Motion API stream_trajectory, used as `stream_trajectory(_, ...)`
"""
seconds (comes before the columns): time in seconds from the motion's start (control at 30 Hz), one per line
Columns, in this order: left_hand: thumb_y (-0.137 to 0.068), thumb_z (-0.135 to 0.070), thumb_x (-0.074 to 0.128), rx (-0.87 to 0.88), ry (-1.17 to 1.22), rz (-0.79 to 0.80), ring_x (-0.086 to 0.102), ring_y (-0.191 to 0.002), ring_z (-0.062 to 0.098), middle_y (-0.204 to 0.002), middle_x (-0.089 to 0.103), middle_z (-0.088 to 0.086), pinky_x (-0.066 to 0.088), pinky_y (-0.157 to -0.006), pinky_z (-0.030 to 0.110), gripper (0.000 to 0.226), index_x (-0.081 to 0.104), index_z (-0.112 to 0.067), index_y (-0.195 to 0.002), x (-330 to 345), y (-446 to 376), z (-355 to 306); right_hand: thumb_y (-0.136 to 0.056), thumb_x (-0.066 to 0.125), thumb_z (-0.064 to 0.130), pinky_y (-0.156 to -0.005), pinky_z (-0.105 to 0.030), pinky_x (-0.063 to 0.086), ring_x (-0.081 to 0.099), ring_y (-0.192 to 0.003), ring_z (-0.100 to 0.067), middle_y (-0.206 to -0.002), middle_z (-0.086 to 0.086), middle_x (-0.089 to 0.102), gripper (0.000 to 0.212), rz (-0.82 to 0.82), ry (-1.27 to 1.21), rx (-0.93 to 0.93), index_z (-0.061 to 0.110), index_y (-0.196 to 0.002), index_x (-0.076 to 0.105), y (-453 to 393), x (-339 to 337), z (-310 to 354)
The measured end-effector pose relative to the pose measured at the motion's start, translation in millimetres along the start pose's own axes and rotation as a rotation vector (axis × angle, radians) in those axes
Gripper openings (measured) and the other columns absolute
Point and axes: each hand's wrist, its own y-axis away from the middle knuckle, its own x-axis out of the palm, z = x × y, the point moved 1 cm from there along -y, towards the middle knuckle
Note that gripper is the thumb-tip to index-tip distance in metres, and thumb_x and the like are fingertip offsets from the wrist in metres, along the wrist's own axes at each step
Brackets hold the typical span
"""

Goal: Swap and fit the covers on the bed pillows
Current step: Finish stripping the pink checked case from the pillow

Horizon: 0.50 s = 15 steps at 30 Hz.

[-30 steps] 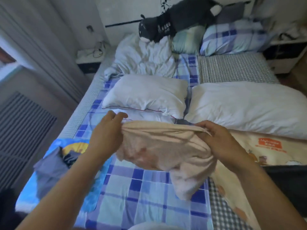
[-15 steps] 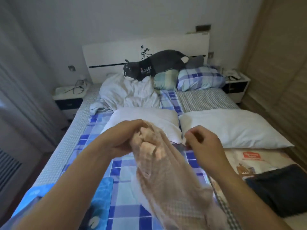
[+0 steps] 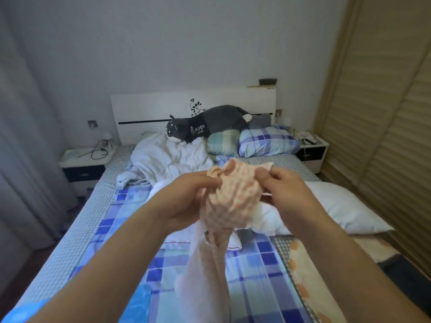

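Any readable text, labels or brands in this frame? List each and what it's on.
White print on the dark grey plush cat's black shirt: too blurred to read.
White headboard's black mark: a flower decal, no lettering.
Peach checked pillow cover held in both hands: no text visible.
Nothing else legible.

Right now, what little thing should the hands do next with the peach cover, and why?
Probably pull the bunched edge apart to find the opening. The left hand and right hand both grip the peach cover, gathered in a wad with its rest hanging down, above the bare white pillow.
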Motion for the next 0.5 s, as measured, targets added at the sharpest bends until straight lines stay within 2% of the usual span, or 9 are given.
stream_trajectory(0.07,-0.099,-0.009,0.055,0.023,-0.144,-0.103,0.068,-0.082,0.022,-0.105,0.071,0.019,0.060,-0.073,0.033,0.029,0.063,0.007,-0.122,-13,2,-7,-0.103,0.053,0.023,-0.079,-0.036,0.061,0.072,-0.100,-0.029,-0.099,-0.010,0.075,0.022,-0.168,-0.048,-0.120,0.015,-0.096,0.072,-21,-11,31)
stream_trajectory(0.1,-0.100,-0.015,0.057,0.030,-0.190,-0.147,0.063,-0.069,0.017,-0.090,0.068,0.014,0.057,-0.061,0.029,0.031,0.063,0.009,-0.119,-17,2,-9,-0.104,0.052,0.024,-0.076,-0.037,0.061,0.071,-0.100,-0.028,-0.101,-0.009,0.074,0.022,-0.206,-0.108,-0.155,0.017,-0.095,0.071,-30,-14,47)
stream_trajectory(0.13,-0.100,-0.020,0.058,0.036,-0.202,-0.187,0.050,-0.054,0.011,-0.073,0.058,0.007,0.048,-0.049,0.023,0.031,0.063,0.008,-0.113,-20,2,-12,-0.105,0.050,0.025,-0.075,-0.039,0.061,0.071,-0.099,-0.027,-0.102,-0.008,0.073,0.023,-0.219,-0.134,-0.189,0.019,-0.094,0.069,-36,-13,60)
stream_trajectory(0.2,-0.099,-0.026,0.060,0.073,-0.157,-0.257,0.029,-0.045,0.006,-0.060,0.039,-0.003,0.033,-0.041,0.018,0.021,0.063,-0.006,-0.093,-24,0,-17,-0.106,0.047,0.026,-0.079,-0.044,0.061,0.071,-0.092,-0.020,-0.095,-0.004,0.072,0.027,-0.173,0.019,-0.301,0.022,-0.088,0.066,-45,-2,81)
stream_trajectory(0.27,-0.098,-0.026,0.061,0.138,-0.099,-0.342,0.034,-0.052,0.008,-0.065,0.044,-0.002,0.039,-0.048,0.020,0.015,0.067,-0.014,-0.093,-25,-1,-26,-0.105,0.048,0.024,-0.081,-0.043,0.059,0.068,-0.083,-0.014,-0.086,0.002,0.071,0.029,-0.103,0.238,-0.441,0.021,-0.082,0.065,-50,9,95)
stream_trajectory(0.33,-0.098,-0.025,0.060,0.219,0.025,-0.320,0.051,-0.066,0.011,-0.079,0.057,-0.001,0.049,-0.064,0.024,0.012,0.067,-0.016,-0.103,-23,0,-33,-0.104,0.049,0.021,-0.077,-0.042,0.056,0.063,-0.075,-0.014,-0.078,0.001,0.066,0.030,-0.169,0.213,-0.523,0.018,-0.078,0.063,-57,10,108)
stream_trajectory(0.4,-0.095,-0.025,0.065,0.342,0.126,-0.204,0.067,-0.096,0.017,-0.108,0.068,0.002,0.055,-0.088,0.033,0.023,0.062,-0.018,-0.117,-20,-2,-35,-0.106,0.045,0.020,-0.074,-0.042,0.058,0.066,-0.074,-0.017,-0.082,-0.004,0.065,0.030,-0.192,-0.038,-0.445,0.016,-0.082,0.061,-64,8,119)
stream_trajectory(0.43,-0.090,-0.026,0.070,0.390,0.069,-0.212,0.067,-0.109,0.017,-0.122,0.068,0.001,0.053,-0.095,0.037,0.036,0.059,-0.022,-0.124,-16,-2,-31,-0.106,0.042,0.019,-0.069,-0.043,0.061,0.068,-0.071,-0.020,-0.085,-0.008,0.065,0.027,-0.135,-0.161,-0.364,0.015,-0.086,0.060,-66,11,122)
stream_trajectory(0.5,-0.081,-0.031,0.080,0.455,-0.219,-0.422,0.067,-0.111,0.011,-0.126,0.067,-0.003,0.053,-0.095,0.033,0.059,0.051,-0.032,-0.131,0,-6,-12,-0.106,0.040,0.014,-0.056,-0.040,0.062,0.069,-0.058,-0.022,-0.083,-0.014,0.063,0.021,0.001,-0.306,-0.204,0.009,-0.095,0.057,-61,24,124)
